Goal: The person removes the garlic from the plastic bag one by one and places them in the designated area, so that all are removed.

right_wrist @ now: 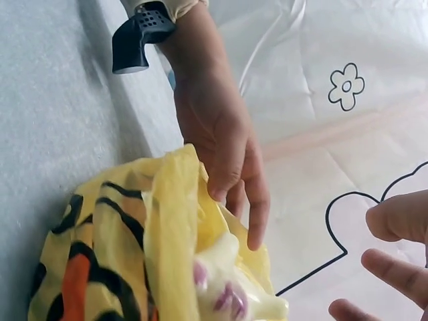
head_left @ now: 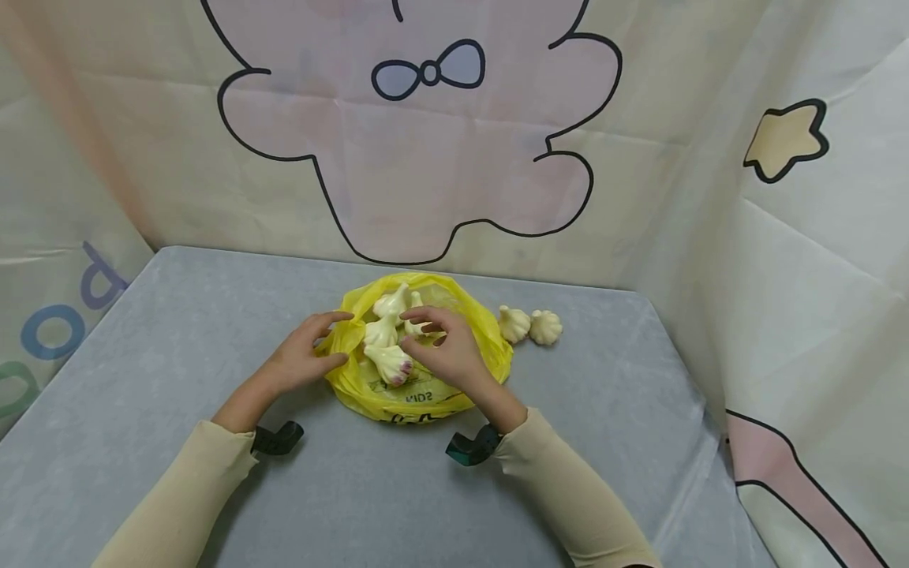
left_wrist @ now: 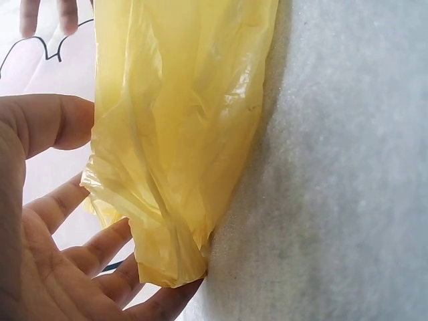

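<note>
A yellow plastic bag (head_left: 426,402) with dark print sits on the grey table, its mouth spread wide. Several pale garlic bulbs (head_left: 389,364) lie inside, the nearest with purple marks at its base. My left hand (head_left: 301,355) is at the bag's left rim, fingers spread and thumb apart; in the left wrist view its fingers lie along the yellow plastic (left_wrist: 180,134). Over the bag's right side hovers my right hand (head_left: 450,351), fingers loosely bent. Nothing shows between its thumb and fingers in the right wrist view, where a garlic bulb (right_wrist: 224,287) is close by.
Two more garlic bulbs (head_left: 545,326) lie side by side on the grey tabletop (head_left: 589,379), just right of the bag. Behind the table's far edge hangs a printed curtain (head_left: 454,173). A dark wrist camera (head_left: 474,446) juts from under the right wrist.
</note>
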`<move>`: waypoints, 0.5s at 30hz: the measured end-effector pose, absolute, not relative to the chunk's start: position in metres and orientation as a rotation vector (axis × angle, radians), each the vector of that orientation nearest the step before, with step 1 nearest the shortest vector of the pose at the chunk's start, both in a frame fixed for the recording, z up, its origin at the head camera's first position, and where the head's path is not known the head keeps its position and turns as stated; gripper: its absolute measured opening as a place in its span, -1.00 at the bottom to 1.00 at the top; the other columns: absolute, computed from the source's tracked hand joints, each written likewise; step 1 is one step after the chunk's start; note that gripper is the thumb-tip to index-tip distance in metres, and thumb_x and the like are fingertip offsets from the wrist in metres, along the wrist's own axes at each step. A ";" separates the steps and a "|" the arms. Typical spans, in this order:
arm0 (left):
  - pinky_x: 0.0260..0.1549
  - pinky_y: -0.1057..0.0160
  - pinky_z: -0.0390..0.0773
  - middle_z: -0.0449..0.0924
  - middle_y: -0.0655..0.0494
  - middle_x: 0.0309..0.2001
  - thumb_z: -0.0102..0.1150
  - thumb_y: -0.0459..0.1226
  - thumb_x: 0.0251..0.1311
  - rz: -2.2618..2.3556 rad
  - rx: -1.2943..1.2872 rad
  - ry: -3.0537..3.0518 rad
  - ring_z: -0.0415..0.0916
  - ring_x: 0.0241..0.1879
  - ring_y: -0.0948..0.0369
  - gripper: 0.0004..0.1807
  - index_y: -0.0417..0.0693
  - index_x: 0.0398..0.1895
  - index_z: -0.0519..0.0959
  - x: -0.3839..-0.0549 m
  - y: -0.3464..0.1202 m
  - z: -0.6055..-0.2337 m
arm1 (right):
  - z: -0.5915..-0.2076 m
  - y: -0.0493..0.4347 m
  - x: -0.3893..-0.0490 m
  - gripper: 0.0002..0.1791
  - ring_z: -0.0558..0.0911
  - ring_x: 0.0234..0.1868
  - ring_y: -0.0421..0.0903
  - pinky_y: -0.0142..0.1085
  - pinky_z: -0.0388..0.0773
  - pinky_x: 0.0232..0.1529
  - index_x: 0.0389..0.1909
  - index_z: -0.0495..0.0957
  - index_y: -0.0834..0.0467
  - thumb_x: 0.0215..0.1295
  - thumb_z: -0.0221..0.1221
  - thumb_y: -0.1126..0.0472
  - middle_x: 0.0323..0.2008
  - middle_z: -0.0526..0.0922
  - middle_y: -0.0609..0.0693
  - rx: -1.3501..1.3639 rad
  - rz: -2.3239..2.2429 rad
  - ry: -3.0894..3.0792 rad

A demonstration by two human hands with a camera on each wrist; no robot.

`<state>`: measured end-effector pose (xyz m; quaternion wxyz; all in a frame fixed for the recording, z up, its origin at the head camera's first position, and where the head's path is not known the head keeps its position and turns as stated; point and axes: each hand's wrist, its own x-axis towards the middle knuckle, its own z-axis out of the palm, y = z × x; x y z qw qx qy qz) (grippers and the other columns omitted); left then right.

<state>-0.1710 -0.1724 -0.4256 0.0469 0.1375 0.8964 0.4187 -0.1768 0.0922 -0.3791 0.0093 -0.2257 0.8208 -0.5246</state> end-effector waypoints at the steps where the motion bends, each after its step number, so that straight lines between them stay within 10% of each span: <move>1: 0.17 -0.32 0.32 0.12 -0.25 0.41 0.19 -0.21 0.20 1.275 0.414 2.733 0.27 0.26 -0.32 -0.34 0.02 0.39 0.26 -0.171 -0.172 -0.426 | -0.381 0.090 -0.177 -0.64 0.58 0.03 0.19 0.09 0.54 -0.06 0.01 0.62 0.07 0.17 0.28 0.12 0.03 0.60 0.11 -0.713 -1.632 2.559; 15: 0.17 -0.32 0.34 0.15 -0.25 0.40 0.20 -0.21 0.20 1.254 0.396 2.742 0.28 0.25 -0.32 -0.34 0.03 0.39 0.26 -0.171 -0.172 -0.427 | -0.399 0.066 -0.178 -0.63 0.58 -0.02 0.02 -0.06 0.54 0.05 -0.02 0.62 0.08 0.16 0.30 0.04 -0.06 0.65 0.05 -0.732 -1.350 2.669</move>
